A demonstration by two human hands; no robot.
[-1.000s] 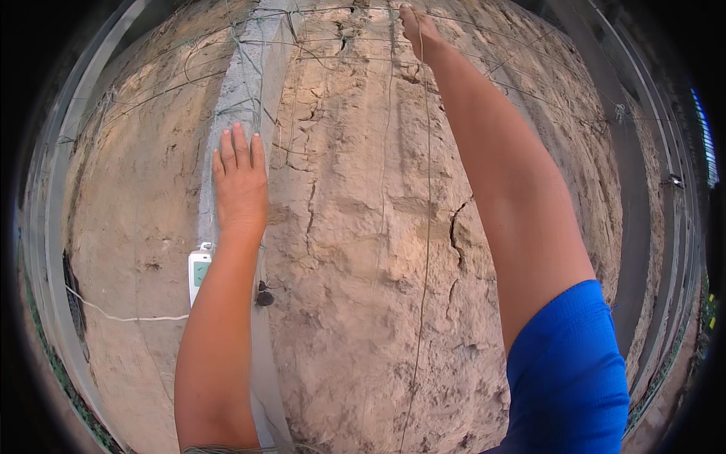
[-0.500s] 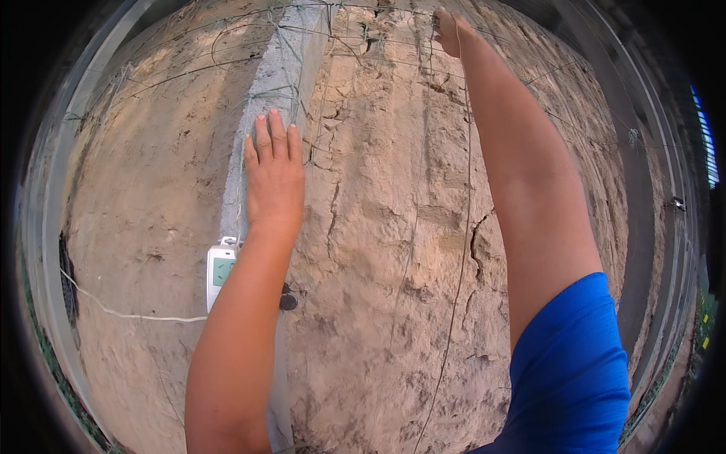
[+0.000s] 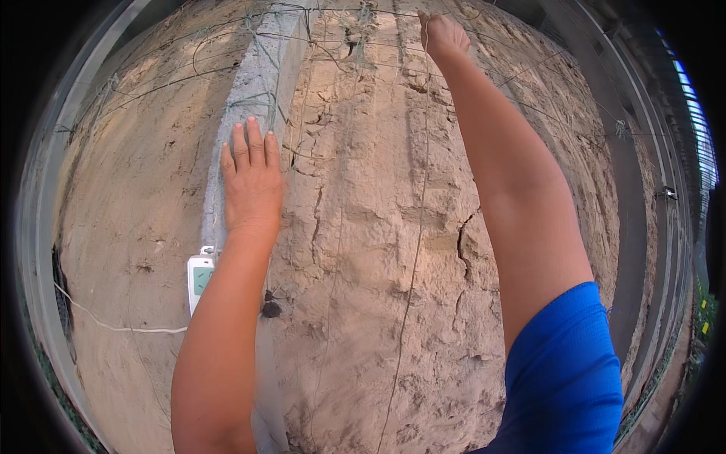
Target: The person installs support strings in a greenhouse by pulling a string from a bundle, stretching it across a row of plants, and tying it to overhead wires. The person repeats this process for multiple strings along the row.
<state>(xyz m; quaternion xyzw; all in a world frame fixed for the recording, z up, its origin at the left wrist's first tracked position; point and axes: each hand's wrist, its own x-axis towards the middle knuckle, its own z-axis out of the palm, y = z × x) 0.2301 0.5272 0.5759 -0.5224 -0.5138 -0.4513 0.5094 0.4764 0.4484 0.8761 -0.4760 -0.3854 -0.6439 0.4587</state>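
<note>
My left hand [image 3: 253, 185] lies with fingers outstretched against a grey concrete post [image 3: 253, 76], just below green twine [image 3: 253, 100] wrapped around it. Raised high at the upper edge, my right hand [image 3: 444, 34] has its fingers curled closed beside a horizontal wire [image 3: 386, 11]. A thin cord [image 3: 418, 219] runs down the wall from its fingers. What those fingers grip is too small to make out.
Behind everything is a rough, cracked earthen wall [image 3: 363, 265]. A white power socket [image 3: 200, 278] with a pale cable [image 3: 113, 324] hangs by my left forearm. Near it is a small dark round knob [image 3: 271, 309]. A grey metal post [image 3: 635, 212] stands at the right.
The wall, post and socket have shifted left in view, with my left hand still on the post. My right hand has turned and shifted slightly left along the wire.
</note>
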